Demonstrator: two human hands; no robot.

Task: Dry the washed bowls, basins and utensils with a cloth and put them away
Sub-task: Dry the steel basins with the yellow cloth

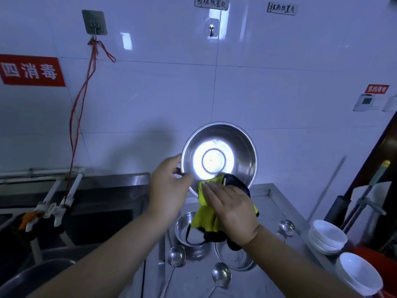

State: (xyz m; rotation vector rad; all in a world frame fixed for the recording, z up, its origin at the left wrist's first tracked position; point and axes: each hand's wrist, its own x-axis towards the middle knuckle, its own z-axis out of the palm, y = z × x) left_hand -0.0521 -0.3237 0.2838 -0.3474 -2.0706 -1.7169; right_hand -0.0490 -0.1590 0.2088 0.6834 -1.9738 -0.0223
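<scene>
Left hand (169,186) grips basin (240,147) rim, right hand (232,209) flat, pressing cloth (206,220) there; I'd wipe inward, rotating basin.

Steel basin (234,143) in left hand (169,190), cloth (206,216) under right hand (232,209)

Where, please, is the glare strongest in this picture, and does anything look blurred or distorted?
Head view: glare whites out the middle of the steel basin; a thin pole at right looks smeared; the wide lens bows the wall's tile lines; light is dim, bluish.
</scene>
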